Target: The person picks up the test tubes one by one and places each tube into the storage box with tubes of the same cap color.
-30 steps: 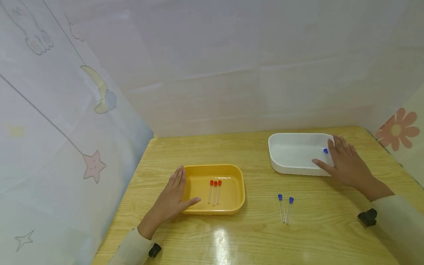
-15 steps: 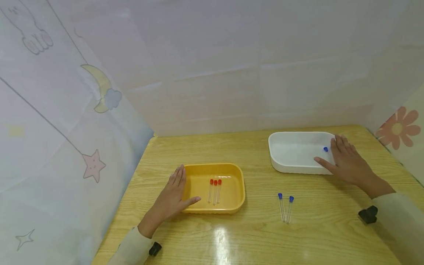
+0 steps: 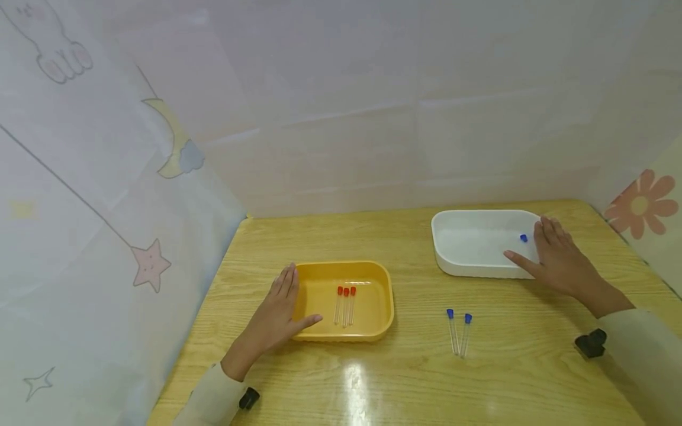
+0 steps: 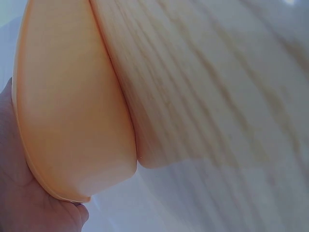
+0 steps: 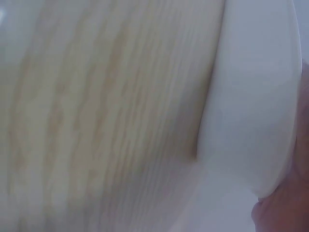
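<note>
My left hand [image 3: 274,310] rests against the left end of a yellow tray [image 3: 341,339]. Its fingers lie straight along the outside and the thumb reaches over the near rim. Inside that tray lie several thin clear tubes [image 3: 345,309] with red caps, side by side. At the white tray [image 3: 463,242], my right hand [image 3: 567,269] touches the right end, fingers extended and thumb over the near rim. A small blue cap [image 3: 523,238] shows in this tray; what it belongs to is hard to make out. Both wrist views show a tray wall, yellow [image 4: 72,106] and white [image 5: 256,96], with part of the hand.
Two clear tubes with blue caps, a left one [image 3: 452,332] and a right one [image 3: 466,336], lie on the wooden table [image 3: 415,384] in front of the white tray. Patterned sheets [image 3: 341,118] stand behind the table and at both sides.
The head view has shifted slightly. My right hand has edged a little to the right along the white tray's end; my left hand, both trays and the tubes stay in place.
</note>
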